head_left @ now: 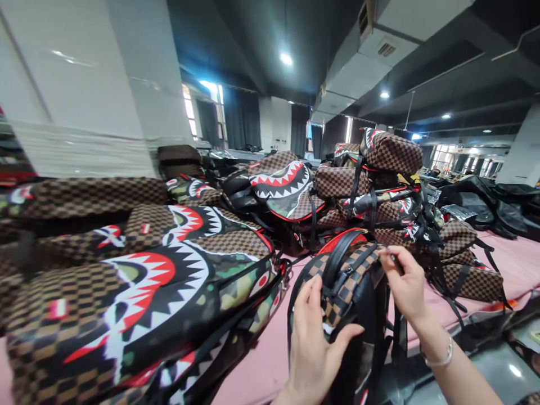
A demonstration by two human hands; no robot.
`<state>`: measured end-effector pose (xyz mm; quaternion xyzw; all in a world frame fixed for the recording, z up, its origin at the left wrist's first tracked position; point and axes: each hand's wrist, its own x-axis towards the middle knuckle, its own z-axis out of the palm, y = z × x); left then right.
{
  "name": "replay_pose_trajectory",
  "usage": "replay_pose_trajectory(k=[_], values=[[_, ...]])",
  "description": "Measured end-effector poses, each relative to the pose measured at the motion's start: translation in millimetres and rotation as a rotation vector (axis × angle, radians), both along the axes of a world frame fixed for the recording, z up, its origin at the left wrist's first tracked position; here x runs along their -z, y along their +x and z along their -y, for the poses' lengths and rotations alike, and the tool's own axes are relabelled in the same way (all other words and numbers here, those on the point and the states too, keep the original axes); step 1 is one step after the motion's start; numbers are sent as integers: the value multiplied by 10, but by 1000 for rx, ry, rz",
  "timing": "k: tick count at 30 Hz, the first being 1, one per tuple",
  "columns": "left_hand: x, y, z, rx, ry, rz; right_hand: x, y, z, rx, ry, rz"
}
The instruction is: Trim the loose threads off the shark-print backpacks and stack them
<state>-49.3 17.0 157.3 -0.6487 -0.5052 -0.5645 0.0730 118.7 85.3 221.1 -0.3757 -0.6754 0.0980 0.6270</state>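
Observation:
A brown-and-black checkered backpack (346, 281) stands upright in front of me, with a black top handle and red lining at its open-looking top. My left hand (314, 337) is at its near left side, thumb apart from the fingers, with the fingertips close to the checkered panel; whether they touch it is unclear. Over on the bag's upper right edge, my right hand (405, 287) is closed in a pinch. A small dark bit shows between its fingers, too small to name. My hands hide part of the bag's side.
Large shark-mouth backpacks (156, 298) lie on the left. More checkered bags (390, 152) are piled behind. Pink cloth (502, 259) covers the table, with black bags (485, 197) at the far right. A white wrapped pillar (84, 84) rises at the left.

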Motion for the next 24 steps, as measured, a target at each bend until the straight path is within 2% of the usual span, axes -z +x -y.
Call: replay_pose_trajectory(k=[2,4,6,8,11,15,20,24], values=[[6,44,18,52,-8,104,-86,-95,303,-109,-49,193],[-1,5,9,142,-13,262,-115,-153,490,-158,-111,361],[-22,-99,-32,233,-33,464,-111,-179,558,-145,-132,475],[-61,-247,-112,253,-69,598,-103,-189,552,-114,-113,547],[-146,-488,-284,260,-129,522,-114,-217,515,-84,-61,633],[-249,-698,-467,387,-220,333,-173,-293,536,-79,-22,736],[-287,-702,-492,420,-218,301,-263,-396,580,-5,-19,857],[-267,-621,-442,425,-211,402,-308,-479,557,27,50,1021]])
